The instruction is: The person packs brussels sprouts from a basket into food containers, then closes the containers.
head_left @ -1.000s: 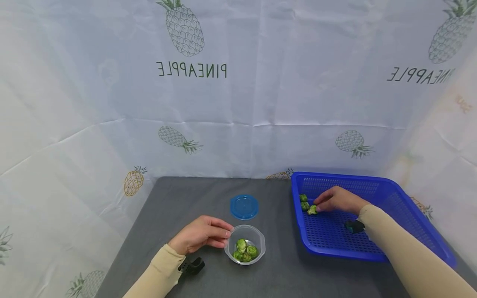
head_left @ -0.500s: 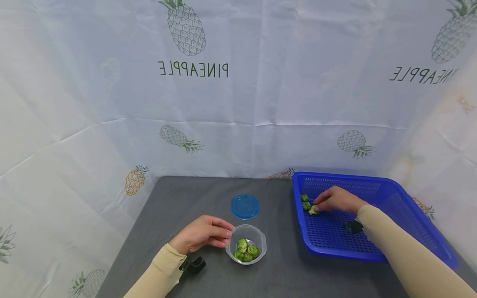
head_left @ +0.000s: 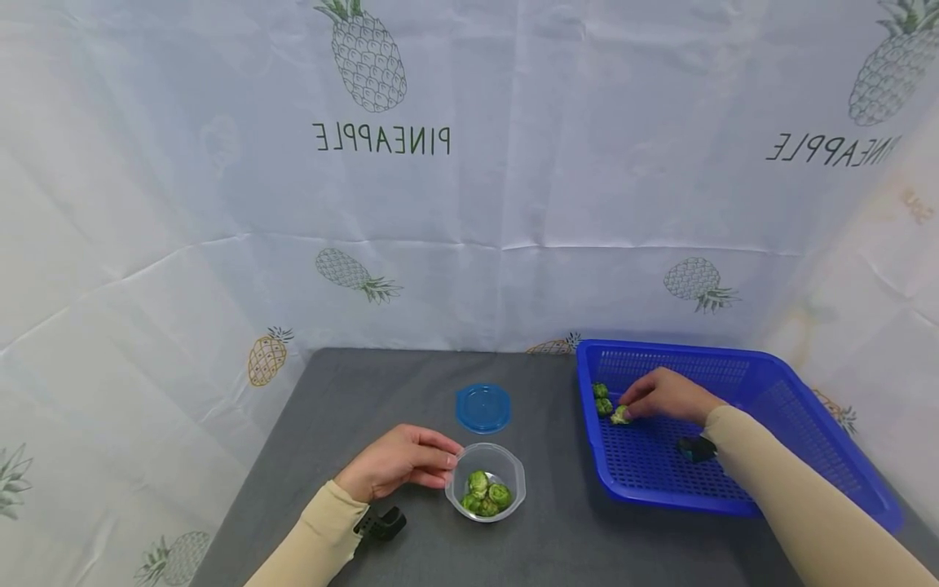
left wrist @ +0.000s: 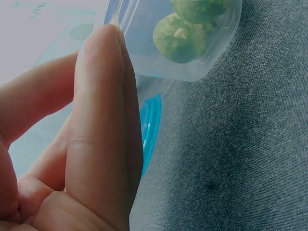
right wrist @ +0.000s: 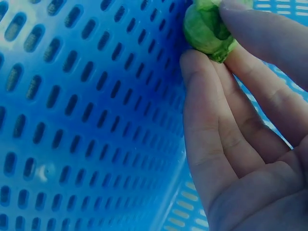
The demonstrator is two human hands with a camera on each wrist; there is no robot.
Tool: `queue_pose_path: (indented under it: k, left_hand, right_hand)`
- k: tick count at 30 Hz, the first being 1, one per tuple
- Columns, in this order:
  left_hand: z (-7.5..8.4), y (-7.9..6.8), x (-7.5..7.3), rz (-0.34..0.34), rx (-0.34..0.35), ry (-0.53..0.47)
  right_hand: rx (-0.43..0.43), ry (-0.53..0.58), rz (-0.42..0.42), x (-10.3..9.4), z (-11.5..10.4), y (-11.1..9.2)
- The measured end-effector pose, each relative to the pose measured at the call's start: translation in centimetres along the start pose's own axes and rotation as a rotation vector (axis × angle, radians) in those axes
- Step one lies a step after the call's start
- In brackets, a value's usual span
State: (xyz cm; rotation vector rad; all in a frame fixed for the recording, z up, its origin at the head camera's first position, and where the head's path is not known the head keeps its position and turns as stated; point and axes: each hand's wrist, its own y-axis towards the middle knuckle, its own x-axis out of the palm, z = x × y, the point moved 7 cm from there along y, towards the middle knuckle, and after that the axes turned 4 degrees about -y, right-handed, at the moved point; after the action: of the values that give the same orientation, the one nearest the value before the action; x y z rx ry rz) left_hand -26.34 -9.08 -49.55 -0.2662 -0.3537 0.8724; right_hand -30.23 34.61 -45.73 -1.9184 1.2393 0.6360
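My left hand [head_left: 402, 463] pinches the rim of a clear plastic container [head_left: 520, 470] at its left side. Several Brussels sprouts [head_left: 478, 483] lie in the bottom of it; two of them show through the wall in the left wrist view. Over on the right, my right hand [head_left: 669, 395] reaches into a blue perforated basket [head_left: 697, 499]. Its thumb and fingers pinch one Brussels sprout [right wrist: 204, 29], low over the basket floor. Two other sprouts [head_left: 601, 399] sit beside it against the basket's left wall.
A round blue lid [head_left: 482, 408] lies flat on the grey tabletop [head_left: 381, 383], just behind the container. Behind the table hangs a white pineapple-print curtain [head_left: 469, 196]. The basket fills the table's right side, its rim raised around the right hand.
The view has shifted very slightly. Both hands keep almost the same places, and the sprout stays between the right fingers.
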Motion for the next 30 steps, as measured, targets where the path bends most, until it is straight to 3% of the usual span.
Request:
queue_pose_path:
  k: [7, 14, 22, 30]
  left_hand:
    - [-0.3, -0.1, 0.1, 0.009, -0.001, -0.009]
    - [-0.2, -0.3, -0.2, 0.017, 0.010, -0.007]
    - [0.0, -0.2, -0.2, 0.019, 0.003, -0.009]
    - [0.1, -0.1, 0.0, 0.015, 0.004, -0.003]
  right_hand:
    - [0.017, -0.005, 0.032, -1.2, 0.4, -1.4]
    - [0.056, 0.025, 0.100, -2.5, -0.4, -3.9]
    - [0.081, 0.036, 0.180, -3.2, -2.8, -6.7]
    - [0.043, 0.006, 0.255, -2.7, -6.7, -7.7]
